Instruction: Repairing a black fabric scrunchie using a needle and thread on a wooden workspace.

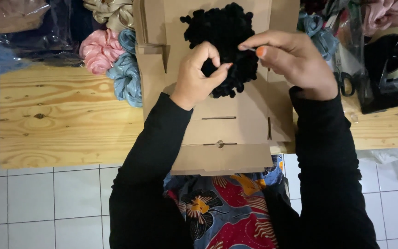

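Bright even overhead light, soft shadows, sharp focus, slight edge distortion

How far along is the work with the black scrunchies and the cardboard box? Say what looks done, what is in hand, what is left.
Done: the cardboard box lies opened flat on the wooden table. In hand: left hand and right hand both touch the black scrunchies on it. Left: flaps unfolded; pink scrunchies and blue scrunchies lie beside the box.

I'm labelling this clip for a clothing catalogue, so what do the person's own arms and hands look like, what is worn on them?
Both arms are covered by long, plain black sleeves that reach the wrists. The left hand and right hand are bare: no gloves, and no rings or watch show. One nail on the right hand is painted orange.
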